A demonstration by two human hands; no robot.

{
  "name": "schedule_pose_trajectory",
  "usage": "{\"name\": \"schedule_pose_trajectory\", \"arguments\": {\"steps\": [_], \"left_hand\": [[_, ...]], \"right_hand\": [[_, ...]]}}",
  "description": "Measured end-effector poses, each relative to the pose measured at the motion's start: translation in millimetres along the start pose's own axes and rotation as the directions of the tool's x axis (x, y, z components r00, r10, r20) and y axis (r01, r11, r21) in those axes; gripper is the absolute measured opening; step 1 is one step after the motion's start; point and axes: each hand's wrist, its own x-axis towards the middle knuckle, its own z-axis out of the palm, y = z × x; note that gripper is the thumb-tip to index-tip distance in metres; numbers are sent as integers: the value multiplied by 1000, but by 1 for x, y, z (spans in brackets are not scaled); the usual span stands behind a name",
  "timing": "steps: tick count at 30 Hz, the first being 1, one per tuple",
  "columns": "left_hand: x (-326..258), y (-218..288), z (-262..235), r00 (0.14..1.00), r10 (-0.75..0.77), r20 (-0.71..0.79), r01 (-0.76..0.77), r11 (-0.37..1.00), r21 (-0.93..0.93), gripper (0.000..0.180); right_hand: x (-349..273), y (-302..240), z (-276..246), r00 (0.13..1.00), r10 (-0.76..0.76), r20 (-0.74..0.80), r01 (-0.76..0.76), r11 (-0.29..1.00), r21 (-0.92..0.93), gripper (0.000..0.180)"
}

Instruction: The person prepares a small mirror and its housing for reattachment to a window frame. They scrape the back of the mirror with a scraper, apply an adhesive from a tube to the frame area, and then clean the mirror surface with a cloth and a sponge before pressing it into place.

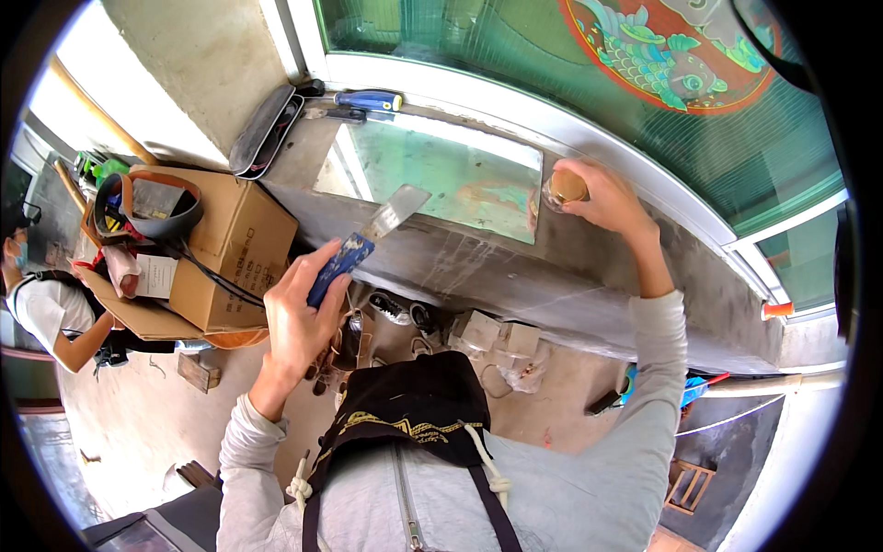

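Note:
My left hand (292,317) is wrapped around the worn blue handle of a putty knife (340,269). Its flat metal blade points up and away, over the near edge of the ledge. On the ledge (589,253) lies a rectangular mirror-like glass pane (441,175) with bright reflections. Just past the pane's right end, my right hand (609,198) grips a small jar (568,187) with a tan, round top. The fingers hide part of the jar, and its contents do not show.
A blue-handled screwdriver (372,99) and a dark zip case (265,133) lie at the ledge's far left. A cardboard box (248,253) holding assorted items stands left, near another person (55,317). Shoes (390,308) and pale blocks (497,335) sit below the ledge. Behind it is a window (497,69).

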Motion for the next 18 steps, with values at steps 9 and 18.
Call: {"name": "schedule_pose_trajectory", "arguments": {"steps": [9,18], "left_hand": [[33,-19,21,999,37,14,-38,998,42,35],[86,-49,30,953,274,128,-289,950,118,44]], "right_hand": [[1,8,27,977,143,-157,-188,926,-328,64],[-5,-5,4,968,-207,-142,191,974,-121,56]]}}
